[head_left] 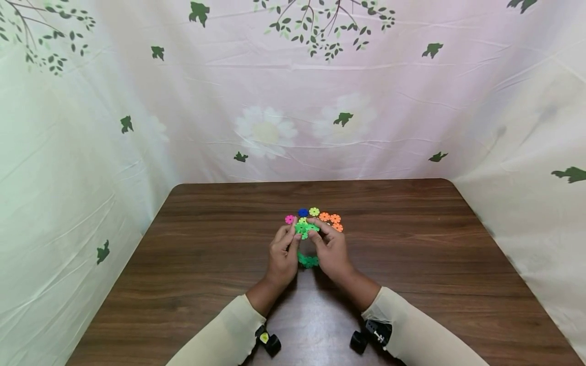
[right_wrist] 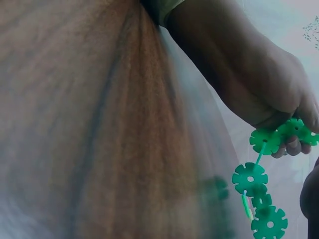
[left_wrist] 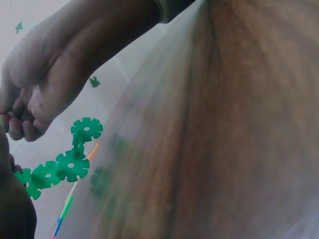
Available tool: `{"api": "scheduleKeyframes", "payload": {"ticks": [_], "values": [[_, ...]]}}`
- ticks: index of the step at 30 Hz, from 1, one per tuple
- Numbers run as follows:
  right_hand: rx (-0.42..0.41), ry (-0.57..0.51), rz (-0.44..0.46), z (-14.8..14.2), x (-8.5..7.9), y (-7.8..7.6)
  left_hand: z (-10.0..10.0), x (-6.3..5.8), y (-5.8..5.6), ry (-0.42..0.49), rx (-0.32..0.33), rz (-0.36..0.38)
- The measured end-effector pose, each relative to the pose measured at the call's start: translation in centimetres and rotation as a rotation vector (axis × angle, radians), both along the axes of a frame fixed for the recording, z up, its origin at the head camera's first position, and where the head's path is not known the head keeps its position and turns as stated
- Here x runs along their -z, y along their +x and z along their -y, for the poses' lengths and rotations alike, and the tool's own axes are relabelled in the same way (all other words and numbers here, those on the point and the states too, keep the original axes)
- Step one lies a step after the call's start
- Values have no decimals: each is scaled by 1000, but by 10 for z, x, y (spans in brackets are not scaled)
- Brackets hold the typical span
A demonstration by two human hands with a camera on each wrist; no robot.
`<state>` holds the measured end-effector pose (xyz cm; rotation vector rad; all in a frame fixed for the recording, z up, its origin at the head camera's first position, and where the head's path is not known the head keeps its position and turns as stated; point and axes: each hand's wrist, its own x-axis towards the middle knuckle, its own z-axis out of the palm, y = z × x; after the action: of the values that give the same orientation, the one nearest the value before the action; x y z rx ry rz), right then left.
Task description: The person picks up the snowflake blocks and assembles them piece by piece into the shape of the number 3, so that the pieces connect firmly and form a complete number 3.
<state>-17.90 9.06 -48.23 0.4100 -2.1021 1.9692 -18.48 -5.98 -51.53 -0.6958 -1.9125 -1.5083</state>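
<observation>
Brn tbl | blue disc, orng discs beyond | hands pinch grn discs

Open bench stretches wide toward 3 and 9 o'clock of the fingers. Just beyond them, a pink disc at 11, a blue disc at 12 and orange discs at 2 obstruct passage. Toward 6, green discs narrow the gap; past them, room opens between the sleeves.

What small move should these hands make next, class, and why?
Perhaps press the green discs gently together: the left hand and right hand pinch them from opposite sides, and they are notched, so could interlock.
</observation>
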Motion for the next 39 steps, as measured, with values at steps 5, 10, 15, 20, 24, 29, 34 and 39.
{"api": "scheduleKeyframes", "payload": {"ticks": [5,10,15,20,24,29,34,39], "values": [[5,43,24,-2,-2,0,0,-3,-1,-23,-14,-21],[-8,54,-15,-2,-4,-1,1,-2,-3,-65,-35,-64],[-45,46,-38,-2,-4,-2,3,-1,-4,-73,-35,-58],[-78,81,-18,-3,-3,-4,4,-1,-6,-54,-33,-76],[-92,114,-40,-7,1,-12,7,-1,-10,-25,-50,-73],[-102,103,-69,-14,6,-25,11,-3,-16,31,-95,-43],[-67,164,-31,-20,14,-34,15,-16,-13,58,-130,5],[-48,258,15,-21,25,-42,21,-34,-4,50,-142,38]]}}
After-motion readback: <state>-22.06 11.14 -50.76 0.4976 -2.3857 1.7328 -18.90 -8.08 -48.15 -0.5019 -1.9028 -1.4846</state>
